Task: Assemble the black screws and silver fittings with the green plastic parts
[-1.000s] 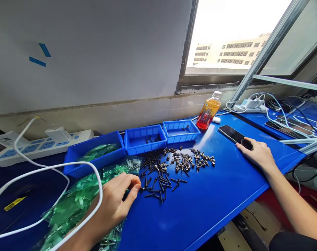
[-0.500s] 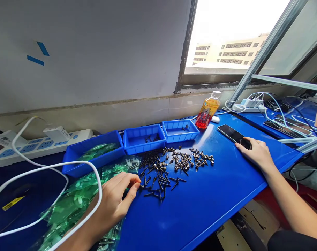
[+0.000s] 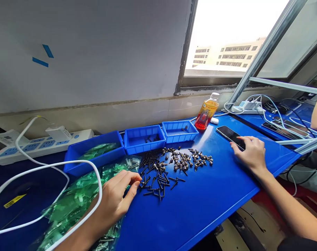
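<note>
Close to a loose heap of dark screws, my left hand is closed in a pinch, with a screw at its fingertips that is mostly hidden. Under its wrist lie green plastic bags with small parts inside. To the right, my right hand has thumb and fingers around the near end of a black smartphone, which lies flat on the table. Shorter screws with washer-like heads lie between the two hands.
Three blue bins stand along the wall: one with green bags, two with a few screws. A drink bottle is behind the phone. A white cable loops over my left forearm from near a power strip.
My right hand has shifted slightly left, further over the phone. My left hand stays almost in place by the screws. The view has moved a little.
</note>
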### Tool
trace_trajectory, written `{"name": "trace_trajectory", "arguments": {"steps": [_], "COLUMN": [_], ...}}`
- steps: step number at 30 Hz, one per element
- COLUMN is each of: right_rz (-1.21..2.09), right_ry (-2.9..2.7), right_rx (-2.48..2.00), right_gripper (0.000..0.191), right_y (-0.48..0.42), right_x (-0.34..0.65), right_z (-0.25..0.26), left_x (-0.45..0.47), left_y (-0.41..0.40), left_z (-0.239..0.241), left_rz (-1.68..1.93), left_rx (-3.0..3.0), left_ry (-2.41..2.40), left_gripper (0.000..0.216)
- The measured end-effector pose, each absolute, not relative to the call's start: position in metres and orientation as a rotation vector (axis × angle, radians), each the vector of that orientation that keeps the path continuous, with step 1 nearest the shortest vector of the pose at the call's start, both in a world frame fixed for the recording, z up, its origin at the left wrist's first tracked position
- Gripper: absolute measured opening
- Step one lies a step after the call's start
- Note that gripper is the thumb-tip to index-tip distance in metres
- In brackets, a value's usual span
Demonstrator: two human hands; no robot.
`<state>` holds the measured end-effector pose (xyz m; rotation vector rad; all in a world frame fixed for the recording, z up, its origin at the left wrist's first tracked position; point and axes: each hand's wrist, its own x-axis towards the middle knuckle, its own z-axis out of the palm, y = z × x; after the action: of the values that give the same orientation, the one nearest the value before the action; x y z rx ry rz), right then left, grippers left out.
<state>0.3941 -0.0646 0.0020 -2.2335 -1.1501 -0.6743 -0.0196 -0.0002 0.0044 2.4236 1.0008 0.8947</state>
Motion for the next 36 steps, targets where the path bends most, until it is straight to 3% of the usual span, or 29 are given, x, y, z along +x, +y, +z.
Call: {"name": "trace_trajectory", "arguments": {"steps": [5,10,19,36], "right_rz": [-0.647,-0.327,-0.188,-0.016], "right_ry": [-1.851,-2.246,-2.154,-2.19], "right_rx": [-1.459,-0.998,-0.981,-0.936], "right_gripper": [0.018,0.019,0.01,0.012], "right_y": [-0.031,-0.004,-0.015,-0.022], "right_x": [0.287,0.179,0.162,0.167], "right_z": [0.009,0.009,0.004,0.003], "left_x": [-0.014,-0.017,-0.022,-0.015], "left_y": [-0.002,0.003,0.004,-0.005], "left_z": [0.002,0.001,0.002,0.002], "left_rz": [1.017,1.162,1.14,1.073], "left_rx": [2.325,2.349,2.439,2.459], "left_ry": [1.075,1.068,0.923,0.961], "left_gripper": [0.025,0.017,0.01,0.011]}}
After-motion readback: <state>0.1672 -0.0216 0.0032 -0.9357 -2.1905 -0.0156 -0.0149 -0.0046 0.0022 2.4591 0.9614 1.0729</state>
